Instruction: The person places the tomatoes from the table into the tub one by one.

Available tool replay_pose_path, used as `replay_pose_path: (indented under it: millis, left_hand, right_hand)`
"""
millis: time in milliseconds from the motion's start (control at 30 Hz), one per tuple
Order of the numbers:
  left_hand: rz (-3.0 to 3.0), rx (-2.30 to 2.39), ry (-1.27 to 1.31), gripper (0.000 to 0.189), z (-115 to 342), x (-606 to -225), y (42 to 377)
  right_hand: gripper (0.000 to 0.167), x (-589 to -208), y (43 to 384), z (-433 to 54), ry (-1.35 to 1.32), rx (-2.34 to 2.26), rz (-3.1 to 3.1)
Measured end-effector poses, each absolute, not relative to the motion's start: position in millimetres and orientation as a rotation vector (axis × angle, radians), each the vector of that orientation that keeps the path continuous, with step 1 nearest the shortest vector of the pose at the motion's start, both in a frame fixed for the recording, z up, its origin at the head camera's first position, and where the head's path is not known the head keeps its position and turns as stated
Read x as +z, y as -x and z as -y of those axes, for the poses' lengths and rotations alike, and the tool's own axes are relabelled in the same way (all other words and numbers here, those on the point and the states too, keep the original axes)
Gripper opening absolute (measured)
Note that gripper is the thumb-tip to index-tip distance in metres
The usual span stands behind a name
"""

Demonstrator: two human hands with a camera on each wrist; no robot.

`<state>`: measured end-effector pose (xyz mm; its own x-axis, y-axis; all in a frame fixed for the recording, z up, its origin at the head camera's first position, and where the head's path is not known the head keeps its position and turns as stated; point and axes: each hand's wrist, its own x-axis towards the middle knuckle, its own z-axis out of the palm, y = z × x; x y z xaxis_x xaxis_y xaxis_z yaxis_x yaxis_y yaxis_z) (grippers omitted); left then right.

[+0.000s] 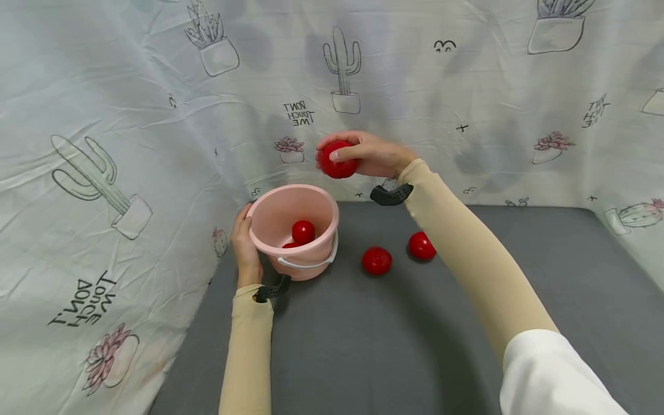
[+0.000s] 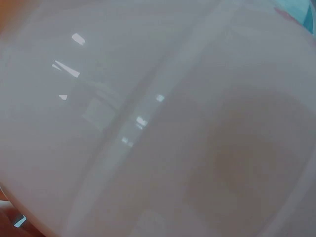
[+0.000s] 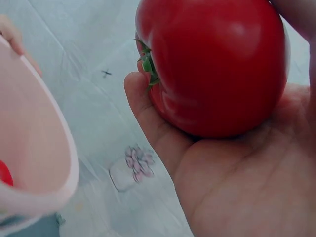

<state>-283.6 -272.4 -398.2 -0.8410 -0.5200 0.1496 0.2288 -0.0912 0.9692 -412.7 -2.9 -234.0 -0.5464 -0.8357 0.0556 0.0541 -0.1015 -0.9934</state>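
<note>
My right hand (image 1: 370, 154) grips a red tomato (image 1: 338, 159) in the air, above and to the right of a pink bucket (image 1: 270, 199). Green sepals show on this tomato (image 3: 212, 64) in the right wrist view, with fingers and thumb around it. At the bucket's left side, my left hand (image 1: 245, 248) holds the wall near the rim. Inside the tilted bucket lie a red tomato (image 1: 303, 231) and part of another (image 1: 290, 245). The bucket's pale wall (image 2: 148, 118) fills most of the left wrist view, hiding nearly all of the left hand there.
Two more tomatoes, one nearer the bucket (image 1: 377, 261) and one beside my right forearm (image 1: 421, 246), rest on the dark grey table (image 1: 332, 357). The bucket's white handle (image 1: 308, 265) hangs at its front. A cactus-print cloth (image 1: 404, 75) rises behind and on both sides.
</note>
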Motion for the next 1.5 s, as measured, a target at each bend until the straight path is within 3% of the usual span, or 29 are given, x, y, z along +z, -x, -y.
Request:
replay_pose_path:
  millis: [333, 567, 733, 1067, 1500]
  left_hand:
    - [1.679, -1.988, -0.289, 0.045, 274.7, -398.5, 286.3]
    - [1.699, -1.975, -0.3, 0.045, 278.2, -401.7, 285.9]
    - [1.713, -1.974, -0.32, 0.046, 277.9, -402.5, 285.1]
    - [1.745, -1.967, -0.313, 0.045, 278.2, -404.4, 286.1]
    - [1.761, -1.963, -0.3, 0.046, 278.9, -404.3, 283.9]
  right_hand:
    - [0.038, -236.3, 421.2, 52.7, 0.906, -1.677, -1.474]
    - [0.027, -252.3, 423.8, 90.0, 0.909, -1.656, -1.431]
    - [0.028, -271.1, 426.1, 108.2, 0.882, -1.644, -1.423]
    - [0.026, -309.2, 436.1, 114.6, 0.832, -1.683, -1.416]
    - [0.026, -324.8, 435.7, 109.7, 0.795, -1.68, -1.41]
